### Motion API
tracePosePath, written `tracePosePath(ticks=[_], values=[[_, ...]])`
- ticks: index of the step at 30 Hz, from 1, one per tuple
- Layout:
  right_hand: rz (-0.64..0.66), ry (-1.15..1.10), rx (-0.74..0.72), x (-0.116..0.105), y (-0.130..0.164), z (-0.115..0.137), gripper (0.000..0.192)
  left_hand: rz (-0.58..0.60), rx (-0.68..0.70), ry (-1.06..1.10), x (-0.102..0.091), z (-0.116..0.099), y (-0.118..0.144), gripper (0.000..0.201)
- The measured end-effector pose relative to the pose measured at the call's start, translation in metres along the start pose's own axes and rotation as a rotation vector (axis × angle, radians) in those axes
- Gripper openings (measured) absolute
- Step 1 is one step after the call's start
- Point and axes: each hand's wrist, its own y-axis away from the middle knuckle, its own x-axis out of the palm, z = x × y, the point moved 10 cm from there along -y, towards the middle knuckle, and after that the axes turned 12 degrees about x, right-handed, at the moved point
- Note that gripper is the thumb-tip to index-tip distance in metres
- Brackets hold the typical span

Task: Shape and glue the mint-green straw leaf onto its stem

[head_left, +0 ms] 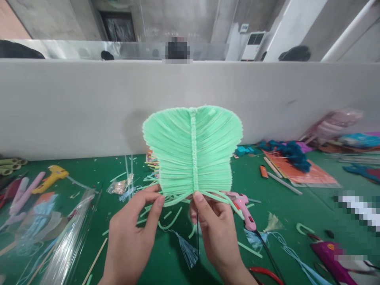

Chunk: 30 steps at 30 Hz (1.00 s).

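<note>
I hold up a mint-green leaf-shaped piece made of pipe cleaners (192, 152), upright in front of the white partition. My right hand (215, 231) pinches the base of its central braided stem with the thumb on top. My left hand (133, 235) grips the lower left edge with thumb and fingers. Loose green ends stick out at the bottom. A thin dark stick and a light-blue tassel (187, 251) hang below my hands.
The green table (267, 206) holds a pink glue gun (243, 208), a yellow glue gun (50, 178), clear plastic wrap (59, 233), cut green scraps, red-handled pliers (264, 275), an orange sheet (303, 170) with teal fluff, and a purple tool (332, 255). A white partition (74, 107) runs across the back.
</note>
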Motion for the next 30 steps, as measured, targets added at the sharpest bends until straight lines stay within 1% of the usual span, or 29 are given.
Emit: tracePosePath(ticks=[3,7,10,13,15,17,19,22,23,25,27,30], values=[[0.026,-0.037,0.047,0.004,-0.001,-0.002,0.028,0.046,-0.049,0.166,0.002,0.009,0.001,0.013],[0.074,-0.154,0.151,0.009,-0.003,-0.009,0.026,0.103,-0.162,0.443,0.01,0.026,0.004,0.013],[0.115,-0.247,0.244,0.013,-0.003,-0.018,0.024,0.123,-0.243,0.684,0.022,0.034,0.003,0.015],[0.144,-0.34,0.336,0.016,-0.003,-0.028,0.024,0.156,-0.279,0.941,0.039,0.035,0.002,0.017],[0.168,-0.39,0.374,0.02,-0.001,-0.032,0.023,0.17,-0.324,1.064,0.05,0.038,0.005,0.017],[0.205,-0.424,0.399,0.026,0.002,-0.035,0.021,0.155,-0.403,1.143,0.059,0.047,0.012,0.019],[0.255,-0.449,0.435,0.034,0.006,-0.038,0.02,0.146,-0.461,1.185,0.067,0.054,0.019,0.026],[0.307,-0.483,0.493,0.045,0.013,-0.044,0.02,0.159,-0.479,1.207,0.073,0.057,0.026,0.033],[0.311,-0.482,0.495,0.046,0.014,-0.045,0.02,0.161,-0.481,1.209,0.074,0.059,0.026,0.035],[0.279,-0.433,0.453,0.044,0.012,-0.044,0.02,0.158,-0.483,1.21,0.073,0.062,0.025,0.041],[0.209,-0.3,0.355,0.034,0.008,-0.039,0.021,0.148,-0.467,1.214,0.07,0.064,0.019,0.05],[0.122,-0.042,0.195,0.019,0.002,-0.025,0.027,0.141,-0.416,1.261,0.063,0.057,0.008,0.073]])
